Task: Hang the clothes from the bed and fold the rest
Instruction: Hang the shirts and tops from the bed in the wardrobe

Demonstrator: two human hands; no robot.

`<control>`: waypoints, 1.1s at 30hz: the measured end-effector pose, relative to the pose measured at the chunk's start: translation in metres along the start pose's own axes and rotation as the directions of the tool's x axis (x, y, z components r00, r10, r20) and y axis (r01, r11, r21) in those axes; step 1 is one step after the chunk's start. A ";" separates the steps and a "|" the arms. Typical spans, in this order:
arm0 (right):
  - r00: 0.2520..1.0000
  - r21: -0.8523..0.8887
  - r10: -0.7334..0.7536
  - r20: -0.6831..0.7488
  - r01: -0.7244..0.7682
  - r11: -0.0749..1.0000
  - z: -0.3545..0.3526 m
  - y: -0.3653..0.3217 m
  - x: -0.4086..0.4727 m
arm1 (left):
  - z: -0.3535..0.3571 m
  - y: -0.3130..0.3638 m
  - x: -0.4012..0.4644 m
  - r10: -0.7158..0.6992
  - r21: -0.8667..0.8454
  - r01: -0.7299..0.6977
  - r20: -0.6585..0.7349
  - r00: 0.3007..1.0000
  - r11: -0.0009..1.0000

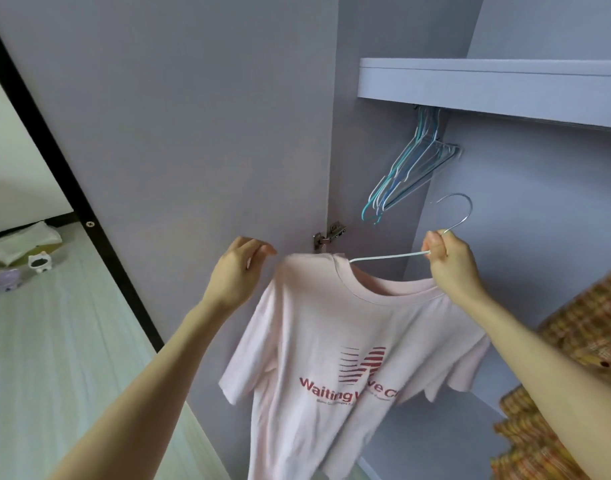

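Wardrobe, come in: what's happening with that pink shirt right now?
Right hand grips hanger at neck. Left hand pinches pink T-shirt shoulder; shirt on hanger, not yet hung. Empty hangers ahead; plaid garment at right.

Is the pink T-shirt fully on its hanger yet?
No. The hanger reaches only one shoulder of the pink T-shirt; its other arm shows bare at the neck.

Your left hand (pixel 240 263) sits at mid-frame, fingers curled and pinching at the fingertips, forearm rising from the lower left. Your right hand (pixel 448 256) is fisted right of centre, forearm entering from the lower right.
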State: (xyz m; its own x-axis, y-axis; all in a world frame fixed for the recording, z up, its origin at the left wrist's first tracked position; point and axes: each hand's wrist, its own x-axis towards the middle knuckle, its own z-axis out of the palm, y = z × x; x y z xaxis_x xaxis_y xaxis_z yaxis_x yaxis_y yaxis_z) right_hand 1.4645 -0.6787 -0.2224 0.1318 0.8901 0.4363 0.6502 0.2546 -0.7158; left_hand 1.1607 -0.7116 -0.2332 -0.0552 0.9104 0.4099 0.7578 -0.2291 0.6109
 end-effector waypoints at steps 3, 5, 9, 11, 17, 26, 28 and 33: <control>0.998 0.023 -0.024 0.054 0.022 0.999 0.006 -0.002 -0.005 | 0.007 0.006 -0.005 0.020 0.010 -0.022 0.129 0.991 1.000; 0.996 0.054 -0.045 0.080 0.040 0.998 0.007 -0.008 -0.007 | 0.016 0.016 -0.005 -0.022 0.048 0.010 0.266 0.964 0.999; 0.980 0.066 -0.138 0.144 0.130 0.989 0.004 -0.019 -0.014 | 0.026 0.034 0.001 -0.083 -0.034 0.121 0.548 0.833 0.992; 0.976 0.069 -0.157 0.150 0.148 0.987 -0.002 -0.019 -0.016 | 0.024 0.039 0.000 -0.076 -0.211 0.255 0.609 0.789 0.944; 0.980 0.016 -0.106 0.168 0.105 0.994 -0.010 -0.012 -0.019 | 0.034 0.051 -0.007 0.000 -0.326 0.106 0.311 0.950 0.939; 0.968 0.056 -0.114 0.221 0.104 0.993 -0.005 -0.024 -0.029 | 0.056 0.074 -0.014 0.235 -0.038 -0.243 0.425 0.874 0.969; 0.965 0.048 -0.133 0.228 0.125 0.991 -0.010 -0.025 -0.028 | 0.057 0.071 -0.012 0.194 -0.041 -0.195 0.426 0.884 0.980; 0.929 0.070 -0.101 0.355 0.082 0.994 -0.019 -0.003 -0.028 | 0.054 0.061 -0.018 0.139 -0.163 -0.080 0.396 0.908 0.983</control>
State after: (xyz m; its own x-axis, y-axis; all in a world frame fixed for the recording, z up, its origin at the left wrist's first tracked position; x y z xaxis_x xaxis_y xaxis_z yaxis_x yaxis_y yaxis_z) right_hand 1.4738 -0.7112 -0.2220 -0.2087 0.9356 0.2846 0.6050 0.3522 -0.7141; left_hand 1.2429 -0.7229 -0.2400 0.3129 0.9308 0.1891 0.6434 -0.3541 0.6787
